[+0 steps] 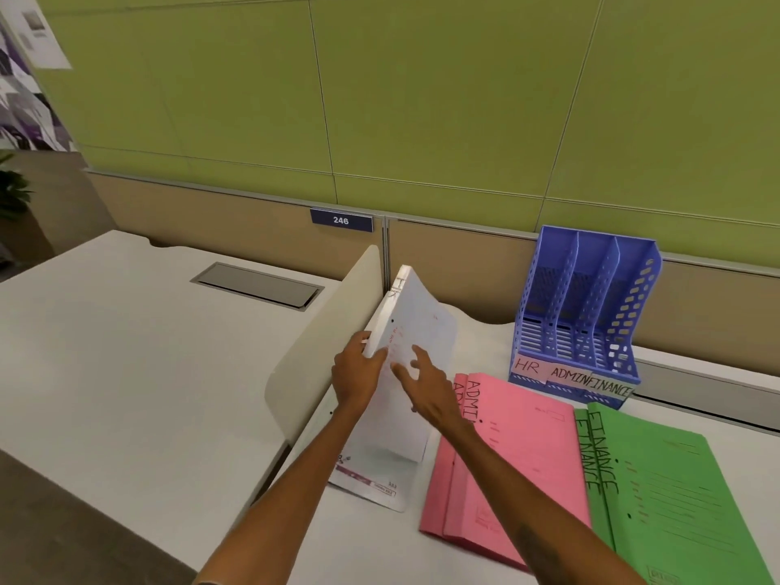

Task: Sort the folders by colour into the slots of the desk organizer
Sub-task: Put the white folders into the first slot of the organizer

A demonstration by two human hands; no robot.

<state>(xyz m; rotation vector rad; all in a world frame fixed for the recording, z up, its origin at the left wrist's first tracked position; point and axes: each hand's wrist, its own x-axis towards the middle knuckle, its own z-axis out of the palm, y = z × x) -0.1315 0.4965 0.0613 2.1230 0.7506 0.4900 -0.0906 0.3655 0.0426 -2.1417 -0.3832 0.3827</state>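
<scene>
- Here, the white card folder (415, 314) stands tilted on its lower edge at the centre of the frame. It leans toward the cream divider panel (329, 331).
- The left hand (358, 369) grips its spine edge, fingers curled round it. The right hand (422, 382) has its fingers spread and straight at the folder's face, holding nothing. I cannot tell whether they press on it.
- Its spine seems to be marked HR, so it likely belongs in the leftmost slot of the blue plastic desk organizer (586, 306). That stands at centre right with all three slots empty.
- To do this well, take a firm hold with both hands. Carry the folder upright over the flat pink card folders (519, 449) without dragging them, then lower it spine-first between the slot walls.
- Another white folder (371, 483) lies flat beneath. It could slide if the raised one scrapes it.
- The green card folders (675, 500) lie at lower right, beside the pink ones.
- The pale desk top (380, 542) is smooth. A grey cable hatch (257, 285) is set into the neighbouring desk at centre left.
- Green wall panels (422, 99) fill the upper frame, with a number plate (341, 220) reading 246 below them.
</scene>
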